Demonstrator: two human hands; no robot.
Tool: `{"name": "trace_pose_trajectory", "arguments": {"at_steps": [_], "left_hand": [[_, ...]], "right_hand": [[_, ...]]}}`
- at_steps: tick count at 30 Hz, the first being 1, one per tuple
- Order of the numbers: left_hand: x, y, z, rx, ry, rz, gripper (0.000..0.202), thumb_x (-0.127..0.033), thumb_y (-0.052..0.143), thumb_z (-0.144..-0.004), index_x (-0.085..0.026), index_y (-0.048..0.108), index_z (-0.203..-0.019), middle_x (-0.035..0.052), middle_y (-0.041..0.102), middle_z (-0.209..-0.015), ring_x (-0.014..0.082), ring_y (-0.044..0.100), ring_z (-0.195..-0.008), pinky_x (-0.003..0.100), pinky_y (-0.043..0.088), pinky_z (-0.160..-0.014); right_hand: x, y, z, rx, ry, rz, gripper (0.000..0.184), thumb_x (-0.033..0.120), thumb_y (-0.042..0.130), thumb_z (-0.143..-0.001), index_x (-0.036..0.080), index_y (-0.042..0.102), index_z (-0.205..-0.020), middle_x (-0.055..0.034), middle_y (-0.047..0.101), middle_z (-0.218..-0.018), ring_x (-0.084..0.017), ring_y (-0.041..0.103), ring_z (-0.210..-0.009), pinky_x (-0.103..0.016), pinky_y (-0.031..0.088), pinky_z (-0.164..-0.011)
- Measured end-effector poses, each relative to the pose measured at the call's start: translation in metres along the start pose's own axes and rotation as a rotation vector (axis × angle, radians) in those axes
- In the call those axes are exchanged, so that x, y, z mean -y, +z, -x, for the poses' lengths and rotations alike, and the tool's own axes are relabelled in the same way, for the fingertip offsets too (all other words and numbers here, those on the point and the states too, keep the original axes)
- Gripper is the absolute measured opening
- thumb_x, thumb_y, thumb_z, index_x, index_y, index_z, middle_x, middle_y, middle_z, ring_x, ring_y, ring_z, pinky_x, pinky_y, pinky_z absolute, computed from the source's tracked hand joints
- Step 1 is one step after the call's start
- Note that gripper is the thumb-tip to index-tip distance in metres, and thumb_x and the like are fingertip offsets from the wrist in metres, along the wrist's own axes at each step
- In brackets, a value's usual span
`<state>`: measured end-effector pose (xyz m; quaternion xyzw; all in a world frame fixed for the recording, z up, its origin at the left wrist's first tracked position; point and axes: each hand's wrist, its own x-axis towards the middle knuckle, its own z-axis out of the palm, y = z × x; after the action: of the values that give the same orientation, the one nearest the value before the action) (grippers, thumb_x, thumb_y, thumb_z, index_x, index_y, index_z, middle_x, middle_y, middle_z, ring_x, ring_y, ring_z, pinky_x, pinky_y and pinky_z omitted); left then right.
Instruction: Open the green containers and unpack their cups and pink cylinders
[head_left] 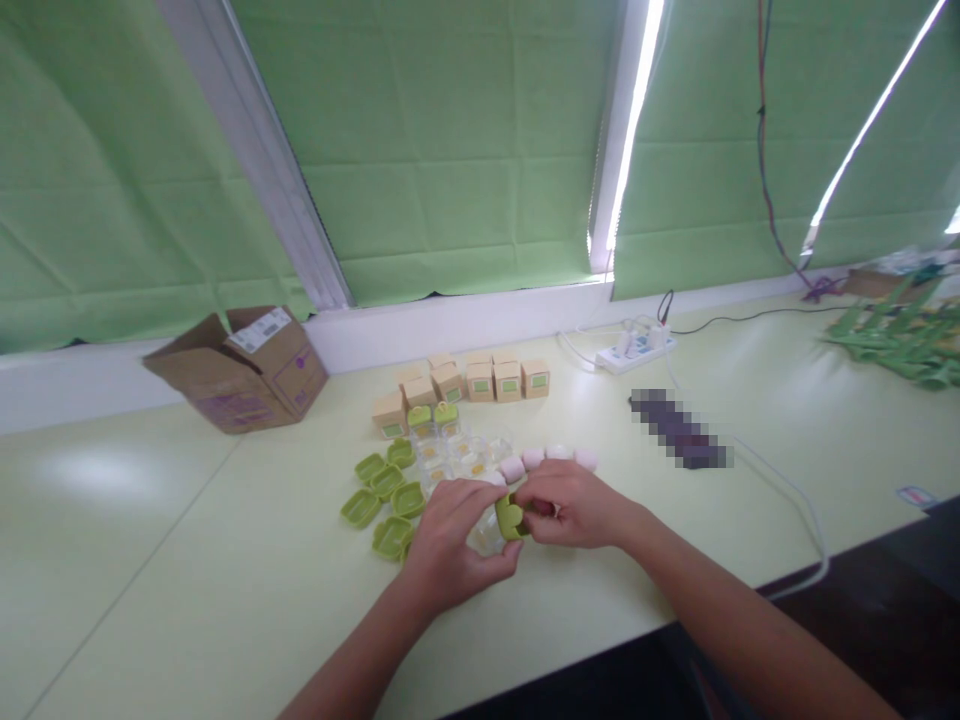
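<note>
My left hand (450,545) is closed around a small clear jar (487,535) near the table's front edge. My right hand (574,505) pinches a green lid (512,518) against the jar's top. Several loose green lids (386,495) lie to the left of my hands. Behind my hands stand several clear jars (457,455), two of them capped in green. A short row of pink-white round pieces (547,458) lies just beyond my right hand.
Several small tan boxes (480,382) with green labels stand farther back. An open cardboard carton (244,370) lies on its side at the back left. A white power strip (634,350) with cables sits back right, and green strips (900,345) are piled at the far right.
</note>
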<state>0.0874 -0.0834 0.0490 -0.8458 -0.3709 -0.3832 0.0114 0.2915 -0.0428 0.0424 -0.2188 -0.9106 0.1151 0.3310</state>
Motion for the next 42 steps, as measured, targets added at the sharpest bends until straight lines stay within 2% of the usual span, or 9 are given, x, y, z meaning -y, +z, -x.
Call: {"name": "trace_pose_trajectory", "arguments": {"at_steps": [5,9,14,18,22,26,31,35,42], "left_hand": [[0.003,-0.004,0.000,-0.018,-0.031,-0.012,0.038,-0.024,0.067,-0.066,-0.021,0.061,-0.104,0.0065,0.068,-0.095,0.0221,0.063,-0.087,0.037,0.050,-0.079],[0.005,-0.010,-0.003,-0.021,-0.093,-0.014,0.037,-0.023,0.065,-0.065,-0.021,0.061,-0.101,0.0061,0.067,-0.091,0.0219,0.063,-0.084,0.036,0.050,-0.078],[0.009,-0.014,-0.001,0.015,-0.152,0.007,0.039,-0.021,0.063,-0.063,-0.020,0.058,-0.102,0.0043,0.065,-0.090,0.0199,0.061,-0.081,0.034,0.050,-0.077],[0.018,-0.018,0.001,0.031,-0.184,-0.023,0.037,-0.020,0.059,-0.063,-0.019,0.056,-0.100,0.0038,0.063,-0.089,0.0199,0.060,-0.081,0.034,0.049,-0.077],[0.034,-0.031,-0.003,-0.006,-0.257,-0.129,0.032,-0.026,0.057,-0.068,-0.019,0.056,-0.099,0.0030,0.063,-0.085,0.0197,0.060,-0.077,0.034,0.048,-0.074],[0.053,-0.047,-0.009,0.075,-0.356,-0.248,0.032,-0.035,0.060,-0.071,-0.018,0.058,-0.097,0.0033,0.064,-0.082,0.0197,0.061,-0.072,0.033,0.048,-0.070],[0.074,-0.062,-0.008,0.137,-0.472,-0.381,0.037,-0.044,0.058,-0.074,-0.018,0.061,-0.099,0.0054,0.068,-0.087,0.0216,0.063,-0.076,0.032,0.048,-0.072],[0.091,-0.067,-0.003,0.220,-0.577,-0.420,0.041,-0.046,0.056,-0.073,-0.018,0.061,-0.103,0.0067,0.068,-0.098,0.0228,0.063,-0.084,0.032,0.047,-0.076],[0.105,-0.069,0.001,0.370,-0.709,-0.424,0.039,-0.047,0.057,-0.072,-0.020,0.063,-0.100,0.0053,0.068,-0.097,0.0215,0.063,-0.082,0.029,0.045,-0.072]], "right_hand": [[-0.003,-0.009,0.004,-0.092,0.131,-0.091,0.003,0.020,0.052,-0.079,0.019,0.054,-0.078,0.0016,0.055,-0.065,-0.011,0.049,-0.061,-0.023,0.038,-0.061],[-0.009,-0.018,0.005,-0.135,0.247,-0.098,0.004,0.017,0.053,-0.078,0.018,0.056,-0.080,0.0023,0.056,-0.067,-0.010,0.049,-0.060,-0.021,0.037,-0.058],[-0.014,-0.020,0.003,-0.039,0.347,0.020,0.008,0.014,0.054,-0.078,0.019,0.057,-0.083,0.0019,0.060,-0.070,-0.011,0.052,-0.063,-0.023,0.037,-0.064],[-0.017,-0.015,0.003,0.059,0.347,0.185,0.011,0.013,0.057,-0.074,0.019,0.058,-0.084,0.0007,0.062,-0.074,-0.014,0.052,-0.068,-0.026,0.036,-0.071],[-0.020,-0.013,0.004,0.134,0.347,0.252,0.007,0.017,0.058,-0.076,0.018,0.059,-0.083,-0.0011,0.063,-0.075,-0.015,0.054,-0.073,-0.027,0.035,-0.073],[-0.022,-0.012,0.005,0.169,0.349,0.263,0.005,0.019,0.056,-0.079,0.019,0.060,-0.082,-0.0012,0.064,-0.074,-0.015,0.055,-0.071,-0.026,0.034,-0.072],[-0.023,-0.011,0.005,0.189,0.365,0.281,0.006,0.018,0.056,-0.079,0.019,0.061,-0.082,-0.0013,0.064,-0.074,-0.015,0.056,-0.073,-0.026,0.033,-0.072],[-0.022,-0.012,0.004,0.225,0.384,0.298,0.008,0.019,0.056,-0.079,0.019,0.062,-0.084,-0.0013,0.064,-0.075,-0.015,0.055,-0.074,-0.026,0.033,-0.073],[-0.024,-0.010,0.004,0.279,0.420,0.343,0.007,0.022,0.054,-0.081,0.019,0.061,-0.082,-0.0010,0.063,-0.075,-0.014,0.053,-0.073,-0.025,0.031,-0.071]]}}
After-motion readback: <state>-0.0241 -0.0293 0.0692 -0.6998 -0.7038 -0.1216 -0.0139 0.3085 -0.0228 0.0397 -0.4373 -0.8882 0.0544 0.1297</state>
